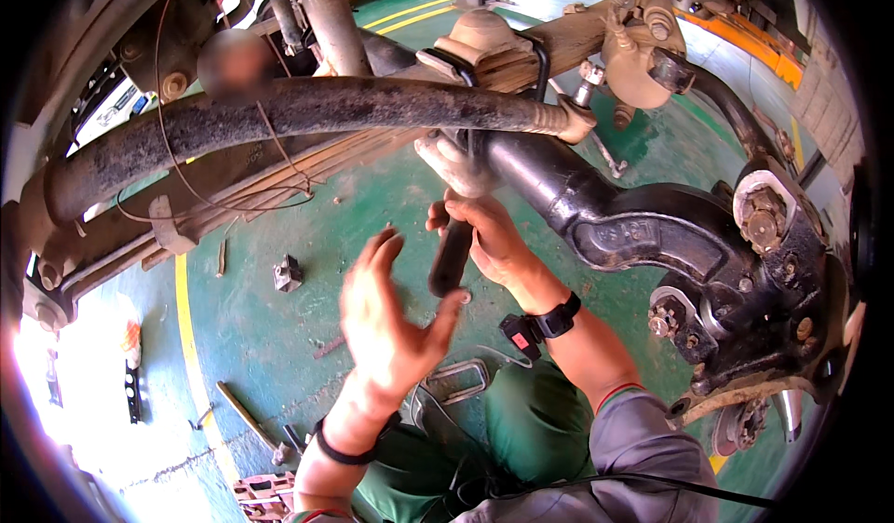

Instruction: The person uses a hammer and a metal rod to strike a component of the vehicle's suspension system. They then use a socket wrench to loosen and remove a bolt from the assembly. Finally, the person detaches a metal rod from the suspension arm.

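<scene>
Green shop floor [247,327] under us, bits and tools scattered about. Our left hand [386,323] is empty, fingers spread; our right has its fingers wrapped around a dark elongated piece [451,260], just below the pale bracket [456,164]. We'd guess mid-job: that piece probably isn't placed yet, the axle beam [535,171] is up, and a U-bolt [542,71] is already over the leaf spring [596,46]. Can't tell if it's tightened. The piece looks matte black, blunt at its lower end.

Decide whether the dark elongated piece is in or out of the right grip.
In: the right grip curls around the dark piece, whose lower end sticks out.
</scene>
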